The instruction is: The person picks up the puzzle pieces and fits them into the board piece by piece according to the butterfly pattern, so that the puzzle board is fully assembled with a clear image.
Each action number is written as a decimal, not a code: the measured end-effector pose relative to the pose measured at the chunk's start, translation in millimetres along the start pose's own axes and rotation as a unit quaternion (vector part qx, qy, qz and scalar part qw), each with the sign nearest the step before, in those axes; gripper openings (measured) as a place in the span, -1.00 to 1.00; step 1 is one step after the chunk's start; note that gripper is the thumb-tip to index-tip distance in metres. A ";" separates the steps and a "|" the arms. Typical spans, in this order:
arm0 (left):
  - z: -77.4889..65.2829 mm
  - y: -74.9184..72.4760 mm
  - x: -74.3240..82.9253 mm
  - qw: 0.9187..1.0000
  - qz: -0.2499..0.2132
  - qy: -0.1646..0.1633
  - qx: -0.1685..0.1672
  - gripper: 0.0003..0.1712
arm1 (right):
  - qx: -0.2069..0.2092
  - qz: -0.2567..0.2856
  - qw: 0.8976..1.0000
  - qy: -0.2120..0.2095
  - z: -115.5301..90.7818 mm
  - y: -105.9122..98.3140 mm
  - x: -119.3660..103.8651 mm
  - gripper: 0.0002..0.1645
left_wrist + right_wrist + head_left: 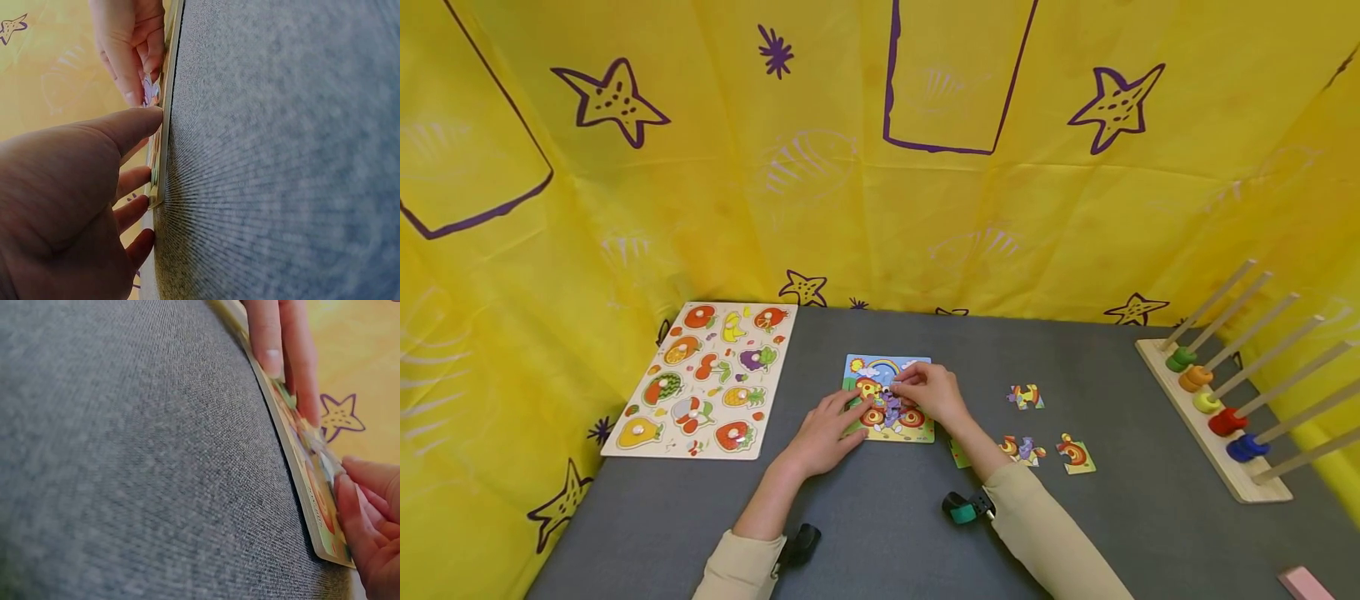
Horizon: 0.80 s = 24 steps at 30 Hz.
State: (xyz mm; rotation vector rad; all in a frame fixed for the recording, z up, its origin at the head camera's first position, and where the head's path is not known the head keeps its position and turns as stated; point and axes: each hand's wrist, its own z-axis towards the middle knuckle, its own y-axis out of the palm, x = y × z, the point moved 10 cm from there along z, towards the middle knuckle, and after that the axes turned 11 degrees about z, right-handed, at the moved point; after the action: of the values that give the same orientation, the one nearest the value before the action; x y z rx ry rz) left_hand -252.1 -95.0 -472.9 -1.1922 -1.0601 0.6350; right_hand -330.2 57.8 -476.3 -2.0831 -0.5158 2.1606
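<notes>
A small picture puzzle board (916,435) with a rainbow and cartoon figures lies on the grey table in the head view. My right hand (934,394) pinches a purple-toned puzzle piece (148,91) between thumb and fingers, low over the board's middle; the fingers partly hide it. At the board's left side rests my left hand (824,433), its fingers straight and touching the board's surface and edge. To the right lie loose puzzle pieces: one upper piece (1027,397), a lower piece (1024,451) and a corner piece (1077,456). Another green-edged piece (958,454) is partly covered by my right forearm.
A fruit peg puzzle (700,447) lies at the left. On the right stands a wooden peg rack (1247,483) with coloured rings and upright sticks. A pink block (1304,582) is at the front right. Yellow patterned cloth (865,208) hangs behind and beside the table.
</notes>
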 end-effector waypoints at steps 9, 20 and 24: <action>-0.7 1.2 2.8 1.000 0.015 0.003 -0.010 -0.48 | 0.011 -0.045 0.999 -0.017 3.1 2.1 -3.2 -0.81; -2.7 -0.7 5.0 1.000 0.011 0.011 0.001 -0.48 | 0.005 -0.049 0.999 -0.021 3.4 6.2 -3.5 -0.82; -2.4 -1.3 5.0 1.000 0.011 0.011 0.005 -0.48 | 0.006 -0.057 0.998 -0.034 3.0 6.8 -5.6 -0.82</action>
State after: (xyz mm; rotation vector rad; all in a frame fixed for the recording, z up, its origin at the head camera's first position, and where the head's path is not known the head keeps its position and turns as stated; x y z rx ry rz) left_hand -248.0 -92.1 -470.2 -1.2009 -1.0262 0.6416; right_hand -331.8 49.2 -473.0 -1.9306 -0.6107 2.1696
